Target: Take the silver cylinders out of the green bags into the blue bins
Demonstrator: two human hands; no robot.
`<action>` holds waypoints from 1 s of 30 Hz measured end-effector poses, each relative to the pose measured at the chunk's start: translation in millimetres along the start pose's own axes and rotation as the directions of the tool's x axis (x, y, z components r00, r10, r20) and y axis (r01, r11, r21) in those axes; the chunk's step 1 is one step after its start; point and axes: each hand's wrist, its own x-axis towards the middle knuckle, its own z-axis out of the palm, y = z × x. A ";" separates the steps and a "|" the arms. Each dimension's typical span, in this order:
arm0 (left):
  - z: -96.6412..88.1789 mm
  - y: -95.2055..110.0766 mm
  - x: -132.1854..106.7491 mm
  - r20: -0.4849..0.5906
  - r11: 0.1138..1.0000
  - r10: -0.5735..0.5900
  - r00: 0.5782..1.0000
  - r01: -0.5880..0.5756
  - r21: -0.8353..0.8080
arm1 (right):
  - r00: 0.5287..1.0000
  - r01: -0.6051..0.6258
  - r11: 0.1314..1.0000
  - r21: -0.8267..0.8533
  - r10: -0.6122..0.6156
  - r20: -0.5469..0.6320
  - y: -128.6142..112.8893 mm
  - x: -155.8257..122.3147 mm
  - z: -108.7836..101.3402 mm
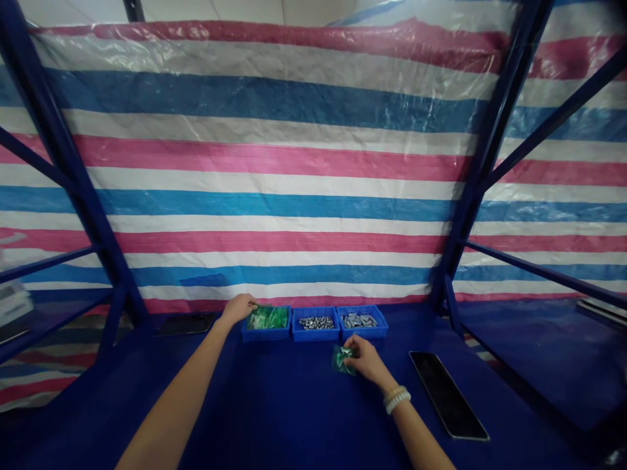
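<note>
My left hand [240,307] reaches to the back left corner of a blue bin [267,334] that holds green plastic bags [270,318]. Its fingers are pinched together at the rim; whatever is between the fingertips is too small to make out. In front of the bins, my right hand [365,359] grips a small clear-and-green plastic bag [343,360] just above the table, thumb and fingers closed on its right side. Beside the bags stand a blue bin [316,335] of small shiny metal parts [316,323] and another blue bin [363,332] of grey metal pieces [360,320].
A black tablet-like slab [448,395] lies on the blue table [284,405] to the right. Another dark flat device [187,324] lies at the back left. Blue metal posts [473,183] frame both sides, and a striped plastic sheet [274,202] hangs behind.
</note>
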 end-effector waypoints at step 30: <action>101.4 180.7 -193.5 0.107 0.323 -0.155 0.982 0.153 -0.934 | 0.986 -0.113 0.536 0.837 0.163 0.029 -59.9 -73.2 29.0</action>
